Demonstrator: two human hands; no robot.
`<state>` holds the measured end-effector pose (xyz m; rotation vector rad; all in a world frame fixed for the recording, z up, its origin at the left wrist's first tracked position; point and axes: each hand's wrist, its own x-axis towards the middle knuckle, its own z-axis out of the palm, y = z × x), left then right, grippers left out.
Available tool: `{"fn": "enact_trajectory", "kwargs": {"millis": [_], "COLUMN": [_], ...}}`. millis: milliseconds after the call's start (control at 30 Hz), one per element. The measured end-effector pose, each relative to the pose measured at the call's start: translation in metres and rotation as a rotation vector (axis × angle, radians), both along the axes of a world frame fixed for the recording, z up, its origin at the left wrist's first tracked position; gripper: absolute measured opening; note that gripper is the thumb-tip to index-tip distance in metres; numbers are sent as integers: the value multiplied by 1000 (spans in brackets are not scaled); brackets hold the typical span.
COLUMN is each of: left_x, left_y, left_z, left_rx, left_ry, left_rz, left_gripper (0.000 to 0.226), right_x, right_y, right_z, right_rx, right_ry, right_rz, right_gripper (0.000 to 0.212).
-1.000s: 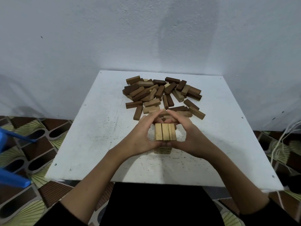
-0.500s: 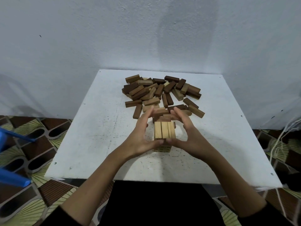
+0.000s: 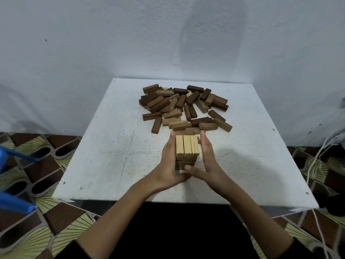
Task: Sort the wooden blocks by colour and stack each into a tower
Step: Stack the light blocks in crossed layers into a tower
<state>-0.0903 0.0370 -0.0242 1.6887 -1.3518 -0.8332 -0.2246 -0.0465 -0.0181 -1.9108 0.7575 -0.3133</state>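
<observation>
Pale wooden tower point(image 3: 186, 150) stands squeezed between flat palms, left hand point(image 3: 169, 161) and right hand point(image 3: 207, 161) pressing its sides with straight fingers, likely to square the layers. Just beyond the fingertips lies the unsorted pile point(image 3: 184, 107) of darker blocks on the white table point(image 3: 112, 156).

I see a white table point(image 3: 115, 157), its top speckled with dark flecks, pushed against a pale grey wall point(image 3: 93, 43). The floor point(image 3: 24, 171) has brown and yellow patterned tiles. Blue plastic furniture point(image 3: 13, 203) sits at the left; white cords point(image 3: 317, 161) hang right.
</observation>
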Motion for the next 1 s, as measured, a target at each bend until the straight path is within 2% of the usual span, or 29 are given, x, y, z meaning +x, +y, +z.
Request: {"fn": "enact_trajectory", "kwargs": {"millis": [367, 600, 867, 1000], "left_x": [1, 0, 1, 5], "left_y": [-1, -1, -2, -1], "left_z": [0, 0, -7, -11], "left_rx": [25, 38, 28, 3], "left_ry": [-23, -16, 0, 26], "left_rz": [-1, -1, 1, 5], "left_gripper": [121, 117, 110, 117], "right_x": [2, 4, 3, -1], "right_y": [3, 4, 5, 1], "right_z": [1, -3, -4, -4], "right_rx": [-14, -28, -20, -30], "right_ry": [-6, -5, 37, 9], "right_rz": [40, 54, 63, 67], "right_gripper": [112, 126, 107, 109]}}
